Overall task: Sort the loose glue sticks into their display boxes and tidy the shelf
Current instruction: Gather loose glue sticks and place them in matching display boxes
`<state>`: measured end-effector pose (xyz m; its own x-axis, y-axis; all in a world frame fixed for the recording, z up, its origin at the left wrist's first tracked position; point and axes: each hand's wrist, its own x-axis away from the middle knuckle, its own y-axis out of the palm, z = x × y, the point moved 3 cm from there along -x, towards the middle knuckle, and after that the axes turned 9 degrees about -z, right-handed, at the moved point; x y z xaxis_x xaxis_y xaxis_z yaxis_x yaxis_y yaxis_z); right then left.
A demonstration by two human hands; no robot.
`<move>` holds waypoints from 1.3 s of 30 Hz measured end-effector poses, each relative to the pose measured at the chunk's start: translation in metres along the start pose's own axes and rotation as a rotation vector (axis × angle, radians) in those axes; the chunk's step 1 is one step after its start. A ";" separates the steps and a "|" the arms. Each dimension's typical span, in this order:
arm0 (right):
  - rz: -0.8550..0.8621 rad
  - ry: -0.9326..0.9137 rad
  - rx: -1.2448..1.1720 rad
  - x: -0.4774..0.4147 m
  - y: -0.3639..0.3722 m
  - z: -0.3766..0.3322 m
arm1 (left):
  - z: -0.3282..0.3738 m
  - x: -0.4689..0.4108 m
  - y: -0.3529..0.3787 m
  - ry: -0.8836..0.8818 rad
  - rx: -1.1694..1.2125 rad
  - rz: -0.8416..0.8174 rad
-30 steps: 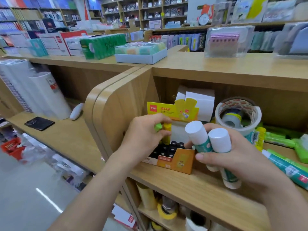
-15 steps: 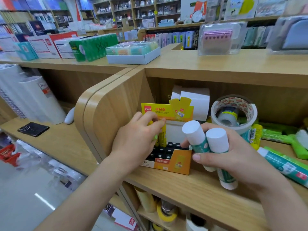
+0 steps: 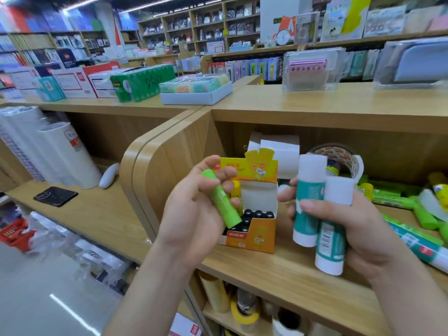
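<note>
shelf [image 3: 278, 270]: wooden; the orange display box [image 3: 254, 236] stands open on it, black-capped sticks [image 3: 258, 213] in rows inside.
left hand [image 3: 194, 209]: our fingers curl round a green glue stick [image 3: 221, 202], tilted, just in front of the display box.
right hand [image 3: 351, 226]: we clasp two teal glue sticks [image 3: 308, 207], white caps up, right of the display box.
loose sticks [image 3: 392, 198]: green, lying on the shelf at far right.

**Tight quarters on the glue shelf**

The display box [image 3: 252, 237] stands near the curved side panel [image 3: 174, 161], its yellow flap [image 3: 242, 171] upright behind. Black caps [image 3: 258, 213] pack the front rows, but the rear is open from above. A tape roll [image 3: 346, 157] and loose green sticks [image 3: 392, 198] crowd the right. The shelf edge [image 3: 278, 275] in front is bare.
</note>
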<state>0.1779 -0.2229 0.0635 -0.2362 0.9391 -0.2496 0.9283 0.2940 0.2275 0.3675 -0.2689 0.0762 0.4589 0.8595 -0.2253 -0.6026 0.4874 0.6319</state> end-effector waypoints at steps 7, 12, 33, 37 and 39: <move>0.036 0.108 -0.328 0.030 0.015 0.009 | -0.018 0.011 0.030 0.015 0.115 -0.013; 0.169 0.053 -0.305 0.046 0.019 0.017 | -0.034 0.014 0.047 0.046 -0.166 -0.094; 0.907 -0.151 0.370 0.197 -0.046 -0.053 | -0.120 0.018 0.122 0.079 -0.774 -0.368; 0.866 -0.211 0.295 0.233 -0.077 -0.072 | -0.147 0.037 0.159 0.046 -0.805 -0.456; 0.808 -0.201 0.396 0.255 -0.093 -0.087 | -0.170 0.045 0.184 0.011 -0.775 -0.487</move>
<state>0.0061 0.0042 0.0608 0.5467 0.7730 -0.3220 0.8286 -0.5549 0.0747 0.1663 -0.1145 0.0563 0.7729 0.5315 -0.3465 -0.6158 0.7599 -0.2081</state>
